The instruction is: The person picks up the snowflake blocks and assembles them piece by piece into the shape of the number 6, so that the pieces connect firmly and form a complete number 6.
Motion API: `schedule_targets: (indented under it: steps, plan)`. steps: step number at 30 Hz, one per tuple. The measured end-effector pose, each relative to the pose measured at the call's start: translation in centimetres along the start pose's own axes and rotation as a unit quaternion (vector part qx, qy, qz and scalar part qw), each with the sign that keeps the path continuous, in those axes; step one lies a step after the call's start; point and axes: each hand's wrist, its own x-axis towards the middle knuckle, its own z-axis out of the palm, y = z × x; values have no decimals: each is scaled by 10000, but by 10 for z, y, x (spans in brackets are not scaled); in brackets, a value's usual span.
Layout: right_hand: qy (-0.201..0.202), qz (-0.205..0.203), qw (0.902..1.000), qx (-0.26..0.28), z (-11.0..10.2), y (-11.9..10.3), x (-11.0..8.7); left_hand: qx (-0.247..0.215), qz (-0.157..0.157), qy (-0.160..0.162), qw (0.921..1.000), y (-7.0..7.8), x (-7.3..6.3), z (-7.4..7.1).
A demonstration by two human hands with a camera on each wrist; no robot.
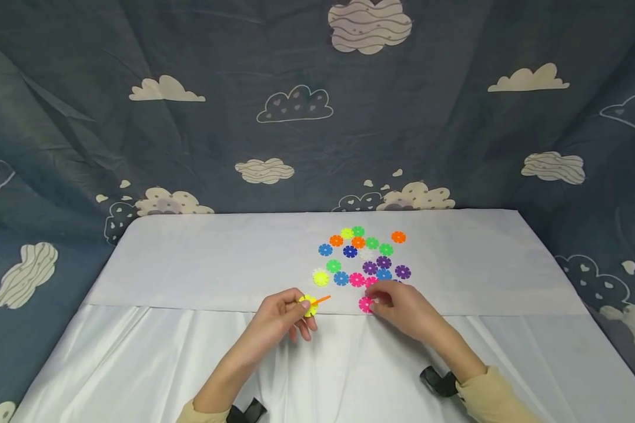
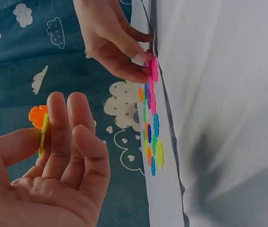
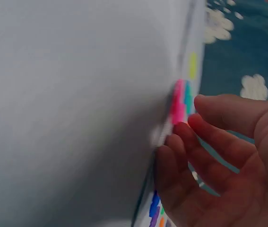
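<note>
My left hand [image 1: 283, 314] pinches a yellow snowflake disc [image 1: 308, 305] between thumb and fingers. An orange snowflake disc [image 2: 38, 116] is joined to it at an angle, seen edge-on in the head view. My right hand [image 1: 404, 308] reaches down at the table's front, thumb and fingertips right at a pink snowflake disc [image 1: 366, 304] lying near the edge. A gap shows between its thumb [image 3: 214, 106] and fingers in the right wrist view. More pink discs [image 1: 356, 279] lie just behind, one partly hidden by the right hand.
Several snowflake discs in blue, green, purple [image 1: 403, 272], orange [image 1: 398, 237] and yellow [image 1: 320, 278] lie spread on the white tabletop [image 1: 201, 258]. White cloth [image 1: 180, 352] hangs over the front edge. A dark cloud-print curtain [image 1: 217, 147] stands behind. Black straps [image 1: 438, 382] sit near the wrists.
</note>
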Motion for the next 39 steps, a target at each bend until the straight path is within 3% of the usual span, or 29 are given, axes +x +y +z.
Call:
schedule_targets:
  steps: [6, 12, 19, 27, 33, 39]
  plan:
    - [-119, -213, 9990, -386, 3, 7, 4, -93, -65, -79, 9999, -2, 0, 2]
    - [-206, -430, 9988, -66, 1, 18, 8, -260, -32, -183, 9995, -1, 2, 0]
    - [-187, -222, 9983, 511, -5, 24, 12, -403, -109, -293, 9987, -4, 8, -3]
    - [150, -79, 9996, 224, -7, 6, -2, -788, -262, -206, 9963, -6, 6, -4]
    - [764, 64, 9911, 1086, -9, -19, -20, -760, -155, -181, 9968, -5, 5, -5]
    - [1006, -23, 9688, 2266, -10, -45, -36, -544, -39, -180, 9984, -5, 3, -5]
